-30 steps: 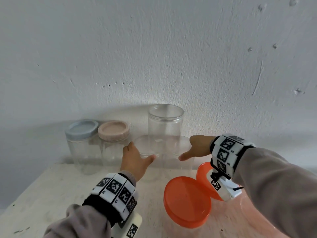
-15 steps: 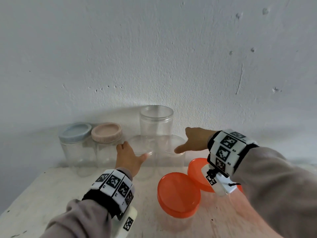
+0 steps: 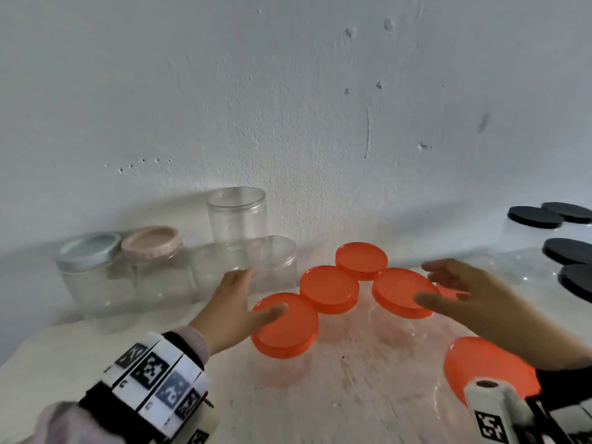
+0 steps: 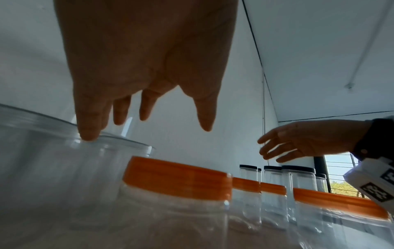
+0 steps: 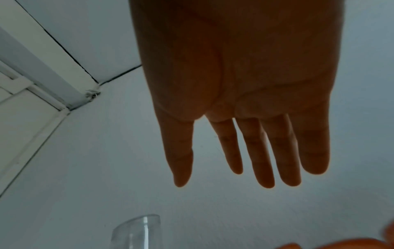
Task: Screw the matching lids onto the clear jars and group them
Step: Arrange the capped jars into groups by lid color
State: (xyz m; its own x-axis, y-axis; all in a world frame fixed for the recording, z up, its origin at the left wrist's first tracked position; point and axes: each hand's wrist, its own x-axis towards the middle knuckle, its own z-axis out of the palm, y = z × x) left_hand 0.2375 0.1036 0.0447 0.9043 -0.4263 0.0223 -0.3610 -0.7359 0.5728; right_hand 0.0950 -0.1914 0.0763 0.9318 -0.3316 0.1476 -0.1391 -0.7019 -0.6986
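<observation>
Clear jar walls are hard to make out against the pale table [image 3: 57, 354] and wall [image 3: 288, 91]; mostly lids and rims show. Right hand [image 3: 480, 302]: blurred in the head view, fingers straight and spread, holding nothing, above the orange-lidded jars; one orange lid [image 3: 450, 291] is mostly hidden behind it. Left hand [image 3: 234, 309]: fingers extended and relaxed, gripping nothing; thumb over the near orange lid [image 3: 285, 325], fingertips [image 4: 88, 133] at the rim of a lidless jar [image 3: 272, 264], contact uncertain. Orange-lidded jars, closed, clustered mid-table: further lids at [image 3: 329, 290], [image 3: 361, 260], [image 3: 402, 293]; a near-right one [image 3: 480, 363] is partly covered by the right wrist device [image 3: 493, 411]. Back left along the wall: blue-lidded jar [image 3: 88, 251], pink-lidded jar [image 3: 152, 241], tall open jar [image 3: 237, 216] behind the lidless ones. Far right: black-lidded jars [image 3: 535, 216], cut off by the frame edge. The right wrist view shows only the palm, a jar rim [image 5: 136, 227] and a blurred orange edge.
</observation>
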